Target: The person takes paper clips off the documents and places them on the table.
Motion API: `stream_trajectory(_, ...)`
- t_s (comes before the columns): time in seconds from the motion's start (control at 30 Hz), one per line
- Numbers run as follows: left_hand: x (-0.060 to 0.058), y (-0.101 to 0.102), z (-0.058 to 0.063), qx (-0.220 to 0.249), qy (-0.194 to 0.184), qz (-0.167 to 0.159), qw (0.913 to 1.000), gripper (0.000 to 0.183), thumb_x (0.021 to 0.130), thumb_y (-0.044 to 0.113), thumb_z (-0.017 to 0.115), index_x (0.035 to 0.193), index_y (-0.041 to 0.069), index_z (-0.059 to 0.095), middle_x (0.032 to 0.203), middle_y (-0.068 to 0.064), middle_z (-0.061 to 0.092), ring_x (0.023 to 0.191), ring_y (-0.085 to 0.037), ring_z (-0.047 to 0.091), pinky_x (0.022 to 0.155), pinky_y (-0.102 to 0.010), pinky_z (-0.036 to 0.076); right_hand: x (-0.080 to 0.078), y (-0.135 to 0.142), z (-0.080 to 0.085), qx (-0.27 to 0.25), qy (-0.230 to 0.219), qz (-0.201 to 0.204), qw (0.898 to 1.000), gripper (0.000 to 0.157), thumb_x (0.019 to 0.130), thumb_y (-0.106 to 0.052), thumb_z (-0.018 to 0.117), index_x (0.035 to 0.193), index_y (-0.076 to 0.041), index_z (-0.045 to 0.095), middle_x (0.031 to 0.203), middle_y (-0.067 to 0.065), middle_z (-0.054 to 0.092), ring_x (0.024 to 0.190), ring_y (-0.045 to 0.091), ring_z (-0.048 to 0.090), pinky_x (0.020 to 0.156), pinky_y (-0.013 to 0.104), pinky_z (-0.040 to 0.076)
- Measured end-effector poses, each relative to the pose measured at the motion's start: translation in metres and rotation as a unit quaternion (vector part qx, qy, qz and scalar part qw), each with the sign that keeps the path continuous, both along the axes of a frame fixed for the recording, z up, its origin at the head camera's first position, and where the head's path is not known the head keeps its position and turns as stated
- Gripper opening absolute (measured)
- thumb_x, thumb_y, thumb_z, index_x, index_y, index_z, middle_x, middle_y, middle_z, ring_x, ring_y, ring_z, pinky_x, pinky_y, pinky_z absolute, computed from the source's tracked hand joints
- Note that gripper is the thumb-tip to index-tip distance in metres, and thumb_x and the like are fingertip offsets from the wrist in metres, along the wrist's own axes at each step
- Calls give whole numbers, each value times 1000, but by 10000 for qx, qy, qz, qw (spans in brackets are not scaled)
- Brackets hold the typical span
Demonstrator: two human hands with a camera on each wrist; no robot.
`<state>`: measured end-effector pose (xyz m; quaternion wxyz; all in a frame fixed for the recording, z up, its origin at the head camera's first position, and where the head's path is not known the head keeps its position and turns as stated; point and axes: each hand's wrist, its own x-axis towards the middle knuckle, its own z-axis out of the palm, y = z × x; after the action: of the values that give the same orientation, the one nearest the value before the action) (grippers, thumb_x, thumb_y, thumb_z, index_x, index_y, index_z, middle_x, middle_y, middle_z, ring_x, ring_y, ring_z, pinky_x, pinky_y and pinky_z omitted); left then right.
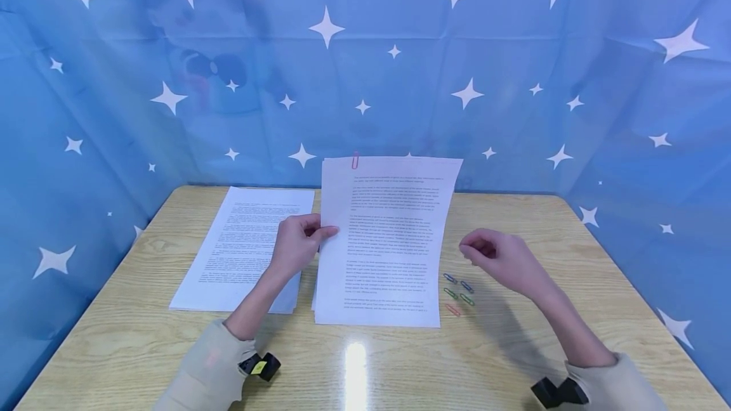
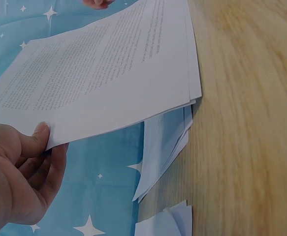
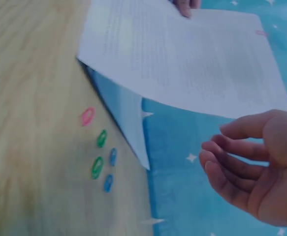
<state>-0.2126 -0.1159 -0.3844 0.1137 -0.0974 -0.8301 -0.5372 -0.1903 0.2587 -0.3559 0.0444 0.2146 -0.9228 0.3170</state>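
Observation:
My left hand (image 1: 298, 243) pinches the left edge of some printed sheets (image 1: 388, 246) between thumb and fingers, holding them raised and tilted above the table. A pink paper clip (image 1: 355, 161) sits on their top edge, left of the middle. To the right of the sheets, my right hand (image 1: 502, 262) is in the air with loosely bent fingers and nothing between them. Below it on the table lie several loose paper clips: blue clips (image 3: 108, 183), green clips (image 3: 97, 167) and a pink clip (image 3: 87, 116).
Another stack of printed paper (image 1: 228, 246) lies on the left of the wooden table (image 1: 171, 360). More paper (image 2: 163, 147) shows beneath the raised sheets in the left wrist view. A blue curtain (image 1: 400, 81) with white stars hangs behind and at both sides.

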Motion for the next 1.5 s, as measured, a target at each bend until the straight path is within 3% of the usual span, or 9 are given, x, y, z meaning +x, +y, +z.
stream_trajectory(0.27,0,1,0,0,41,13,10000,9,90,9,77,89,0,78,73,-8,71,59,-18,51,48,-24,30,-5,-3,9,-412,498,-262,9976,11,99,-14,66,106,-7,70,85,0,69,71,10,63,61,25,50)
stream_trajectory(0.6,0,1,-2,-108,41,34,9999,11,91,11,76,89,0,78,72,-7,70,59,-19,51,49,-24,31,-10,-15,23,-1092,1009,-261,9885,18,98,-10,68,115,-7,70,97,6,72,81,9,65,67,18,49)
stream_trajectory(0.9,1,2,-4,-101,-53,62,9999,10,91,10,76,94,1,78,75,-6,72,61,-19,53,50,-24,33,-11,-31,37,-1606,1110,-149,9806,18,97,-8,68,114,-4,71,100,8,72,87,5,64,74,14,47)
stream_trajectory(1.1,0,2,-3,-175,47,89,9998,10,91,10,76,89,1,78,72,-6,70,60,-20,52,48,-24,31,-15,-42,41,-1872,1204,-44,9749,18,97,-5,67,114,-1,71,102,8,71,90,6,63,80,15,48)
stream_trajectory(1.5,0,2,-5,-322,257,72,9991,10,91,10,76,86,2,77,71,-5,70,56,-18,52,47,-23,29,-23,-66,50,-2505,1544,120,9557,14,95,0,67,109,1,72,101,9,70,90,12,62,84,21,47)
